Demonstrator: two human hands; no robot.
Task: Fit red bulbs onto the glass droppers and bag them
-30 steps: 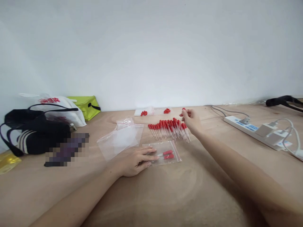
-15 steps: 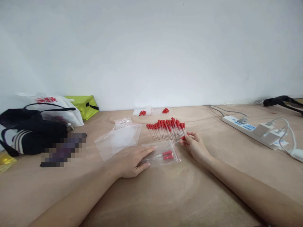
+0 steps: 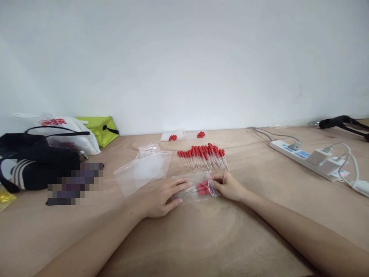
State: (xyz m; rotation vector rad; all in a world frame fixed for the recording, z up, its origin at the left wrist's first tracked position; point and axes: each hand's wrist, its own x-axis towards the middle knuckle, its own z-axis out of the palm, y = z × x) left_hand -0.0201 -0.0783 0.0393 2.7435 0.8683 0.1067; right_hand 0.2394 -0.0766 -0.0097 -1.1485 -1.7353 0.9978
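Observation:
A clear zip bag (image 3: 187, 197) lies in front of me with several glass droppers in it, their red rubber bulbs (image 3: 203, 188) toward its mouth on the right. My left hand (image 3: 165, 196) rests on the bag's left end, fingers stretched out and thumb apart. At the bag's mouth, my right hand (image 3: 226, 185) is closed in a pinch at the bulb end of the uppermost dropper; the fingertips are partly hidden behind the plastic. Just beyond the bag, a row of droppers (image 3: 203, 156) lies side by side, bulbs pointing away from me.
Flat clear bags (image 3: 144, 169) lie on the left. Against the wall are two small bags with loose red bulbs (image 3: 172, 137). A power strip (image 3: 302, 159) with chargers and cables stands right. A black bag (image 3: 46, 161), white plastic bag (image 3: 77, 132) and green bag (image 3: 99, 129) sit left.
My right hand has moved left and toward me, carrying its dropper into the zip bag beside the others. The bag's mouth has crumpled. My left hand has stayed in place.

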